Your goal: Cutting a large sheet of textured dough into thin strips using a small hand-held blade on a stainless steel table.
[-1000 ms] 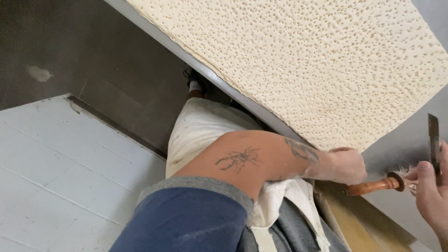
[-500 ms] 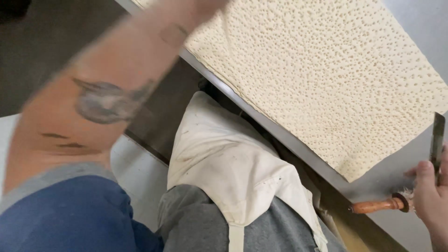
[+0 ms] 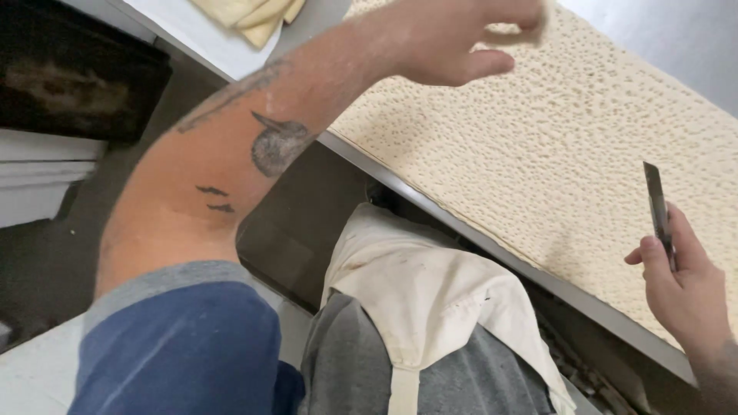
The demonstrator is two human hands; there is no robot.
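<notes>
The docked dough sheet [image 3: 538, 146] lies flat on the steel table [image 3: 430, 201], whole and uncut as far as you can see. Your left hand [image 3: 461, 38] reaches over its far edge, fingers [image 3: 507, 31] pinched on a bit of dough. Your right hand [image 3: 684, 292] hovers at the near edge, fingers closed around a knife [image 3: 656, 204], blade up. Beyond your left fingertips, folded dough pieces [image 3: 246, 15] rest.
</notes>
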